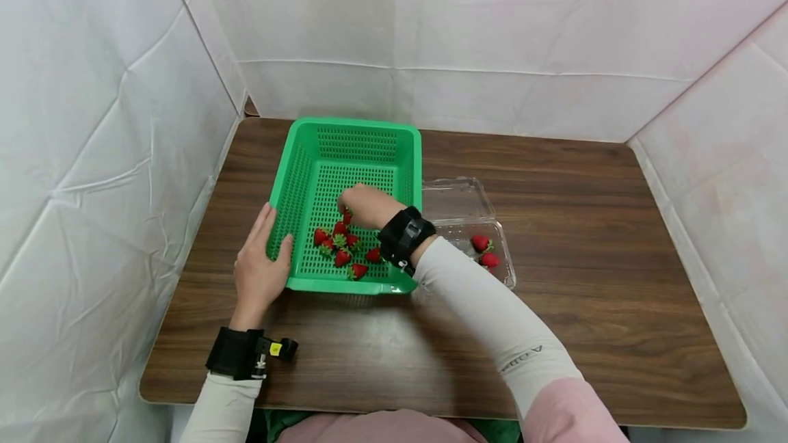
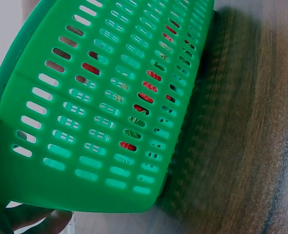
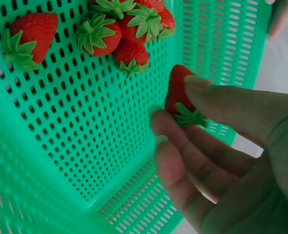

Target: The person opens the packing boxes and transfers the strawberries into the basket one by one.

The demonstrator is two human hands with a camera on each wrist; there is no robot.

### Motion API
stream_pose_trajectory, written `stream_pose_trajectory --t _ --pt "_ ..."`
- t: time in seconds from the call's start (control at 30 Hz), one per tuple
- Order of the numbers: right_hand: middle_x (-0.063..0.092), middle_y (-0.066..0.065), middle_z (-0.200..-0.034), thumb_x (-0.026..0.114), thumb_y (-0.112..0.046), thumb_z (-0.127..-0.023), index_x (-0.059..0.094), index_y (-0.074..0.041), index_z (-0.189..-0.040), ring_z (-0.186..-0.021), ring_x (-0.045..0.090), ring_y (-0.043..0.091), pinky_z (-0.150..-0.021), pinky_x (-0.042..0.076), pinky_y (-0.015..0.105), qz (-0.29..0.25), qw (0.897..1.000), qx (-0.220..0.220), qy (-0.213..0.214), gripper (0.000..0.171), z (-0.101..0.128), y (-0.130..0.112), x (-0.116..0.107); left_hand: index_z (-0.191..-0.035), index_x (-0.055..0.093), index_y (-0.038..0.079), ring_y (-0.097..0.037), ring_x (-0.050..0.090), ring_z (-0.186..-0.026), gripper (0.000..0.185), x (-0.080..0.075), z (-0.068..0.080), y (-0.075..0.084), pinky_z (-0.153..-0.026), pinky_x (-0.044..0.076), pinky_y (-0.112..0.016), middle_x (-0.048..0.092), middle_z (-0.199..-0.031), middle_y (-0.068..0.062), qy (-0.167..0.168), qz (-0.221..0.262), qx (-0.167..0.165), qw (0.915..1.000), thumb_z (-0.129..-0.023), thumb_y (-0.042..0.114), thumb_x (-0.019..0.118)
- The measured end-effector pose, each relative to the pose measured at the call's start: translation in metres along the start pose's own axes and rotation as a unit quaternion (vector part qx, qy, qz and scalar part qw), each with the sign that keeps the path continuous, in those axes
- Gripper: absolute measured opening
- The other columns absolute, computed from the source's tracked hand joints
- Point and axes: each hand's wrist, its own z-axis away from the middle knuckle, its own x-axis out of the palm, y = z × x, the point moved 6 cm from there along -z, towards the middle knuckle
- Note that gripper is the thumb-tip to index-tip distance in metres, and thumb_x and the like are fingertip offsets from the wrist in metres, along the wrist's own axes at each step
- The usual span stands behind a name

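Where white sheets enclose, wooden table (image 1: 585,224).

Your left hand (image 1: 258,272) lies flat w/ fingers straight and together, thumb spread off to the side, palm down; forearm runs back toward you in a light sleeve w/ a black wrist strap. Your right arm reaches fwd across your body, elbow bent, black strap at the wrist too. Right hand (image 3: 222,146) is curled: thumb and fingertips (image 3: 156,117) pinched together, palm facing the wrist cam.
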Motion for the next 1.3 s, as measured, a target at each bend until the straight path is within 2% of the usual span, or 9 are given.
stream_pose_trajectory --t 0.03,0.1,0.2,0.3,0.47,0.73,0.93,1.13,1.3 --pt "0.066 0.006 -0.101 0.052 0.005 -0.095 0.068 -0.009 -0.106 -0.085 0.060 0.016 -0.077 0.047 0.026 -0.001 1.000 0.004 -0.001 0.023 -0.001 0.000 0.001 -0.151 0.037 0.020 -0.032 0.040 -0.139 0.057 0.000 0.000 0.000 -0.100 0.039 -0.057 0.031 -0.159 0.005 -0.001 -0.001 0.000 1.0000 -0.098 0.029 0.056" --pt "0.047 0.001 -0.073 0.048 0.007 -0.096 0.058 -0.009 -0.081 -0.062 0.041 0.012 -0.063 0.035 0.023 0.003 1.000 0.010 -0.004 0.024 -0.004 0.000 0.004 -0.151 0.037 0.020 -0.032 0.040 -0.139 0.057 0.000 0.000 0.000 -0.101 0.039 -0.057 0.032 -0.158 0.004 -0.001 -0.001 0.001 1.0000 -0.098 0.029 0.055" --pt "0.020 -0.001 -0.069 0.046 0.006 -0.097 0.034 -0.014 -0.070 -0.061 0.017 0.013 -0.062 0.022 0.027 0.019 0.999 0.022 -0.020 0.036 -0.009 0.001 0.011 -0.151 0.037 0.019 -0.032 0.040 -0.139 0.057 0.000 0.000 0.000 -0.101 0.039 -0.057 0.033 -0.158 0.003 0.000 -0.002 0.001 1.0000 -0.098 0.028 0.056" --pt "0.022 -0.002 -0.065 0.049 0.002 -0.097 0.035 -0.016 -0.067 -0.060 0.021 0.012 -0.061 0.024 0.026 0.042 0.998 0.033 -0.034 0.038 -0.013 0.003 0.017 -0.151 0.037 0.020 -0.032 0.040 -0.139 0.057 0.000 0.000 0.000 -0.101 0.039 -0.057 0.032 -0.158 0.004 0.001 -0.003 0.000 1.0000 -0.098 0.028 0.056" --pt "0.038 -0.001 -0.068 0.050 0.000 -0.097 0.048 -0.014 -0.075 -0.063 0.034 0.013 -0.063 0.029 0.027 0.072 0.994 0.059 -0.058 0.026 -0.018 0.007 0.029 -0.151 0.036 0.021 -0.033 0.040 -0.139 0.057 0.001 0.001 -0.001 -0.100 0.039 -0.058 0.031 -0.159 0.006 0.002 0.000 -0.003 1.0000 -0.098 0.029 0.055" --pt "0.054 0.003 -0.077 0.048 0.000 -0.099 0.061 -0.010 -0.089 -0.067 0.043 0.013 -0.064 0.032 0.026 0.070 0.995 0.060 -0.041 0.019 -0.018 0.011 0.037 -0.150 0.038 0.019 -0.033 0.041 -0.138 0.057 0.000 0.000 0.001 -0.101 0.038 -0.058 0.033 -0.158 0.003 0.008 0.003 0.003 1.0000 -0.098 0.027 0.056" --pt "0.066 0.010 -0.100 0.046 0.002 -0.099 0.066 -0.007 -0.106 -0.077 0.053 0.016 -0.069 0.037 0.026 0.048 0.996 0.058 -0.042 0.023 -0.015 0.014 0.037 -0.151 0.037 0.020 -0.033 0.041 -0.138 0.057 0.000 0.000 0.001 -0.100 0.039 -0.058 0.033 -0.158 0.004 0.008 0.002 0.004 1.0000 -0.098 0.027 0.056" --pt "0.063 0.013 -0.127 0.048 0.003 -0.098 0.061 -0.005 -0.126 -0.110 0.062 0.024 -0.092 0.050 0.032 0.015 0.997 0.054 -0.052 0.033 -0.013 0.018 0.033 -0.151 0.037 0.020 -0.034 0.041 -0.138 0.057 0.000 0.000 0.001 -0.100 0.039 -0.058 0.033 -0.158 0.003 0.010 0.001 0.005 0.9999 -0.098 0.027 0.056" --pt "0.059 0.011 -0.133 0.054 -0.001 -0.096 0.059 -0.007 -0.131 -0.118 0.059 0.024 -0.093 0.050 0.032 -0.012 0.998 0.055 -0.041 0.036 -0.010 0.020 0.025 -0.151 0.037 0.019 -0.034 0.042 -0.138 0.057 -0.001 0.000 0.001 -0.100 0.040 -0.058 0.033 -0.158 0.002 0.010 0.001 0.007 0.9999 -0.098 0.027 0.056"
